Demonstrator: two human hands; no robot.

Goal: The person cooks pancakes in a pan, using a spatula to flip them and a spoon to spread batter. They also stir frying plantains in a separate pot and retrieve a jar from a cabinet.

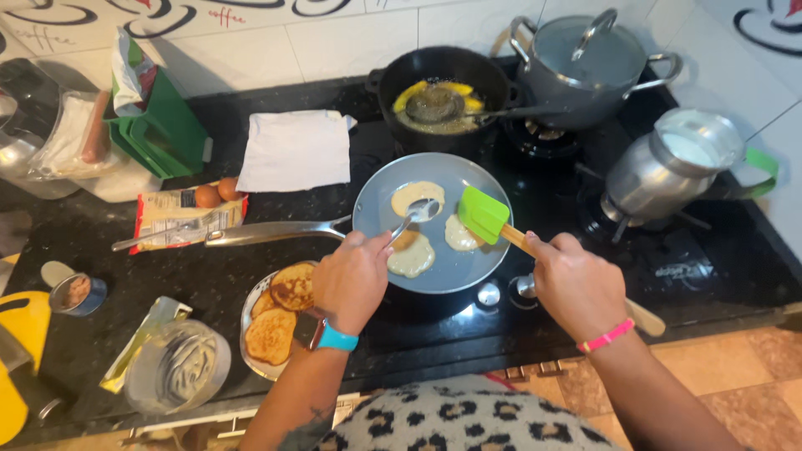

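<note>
While the left hand (352, 280) grips a spoon (415, 213) over the grey pan (376, 219) mid-counter, spreading batter rounds (415, 196), the right hand (576, 284) clasps a green spatula (483, 214) (flip looks next, needing a set underside). Cooked pancakes' plate (245, 316) sits at the black counter's (209, 276) front edge; tiled wall (351, 42) behind.

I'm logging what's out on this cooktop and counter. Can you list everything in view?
frying pan: 1, grey, front burner
raw pancakes: 3, pale, in frying pan
cooked pancakes: about 3, brown, plate left of pan
black pot: 1, back burner, skimmer inside
lidded pot: 1, grey, back right
milk can: 1, metal, right
eggs: 2, brown, left counter
cloth: 1, white, behind pan
left hand: holds spoon
right hand: holds green spatula
</note>
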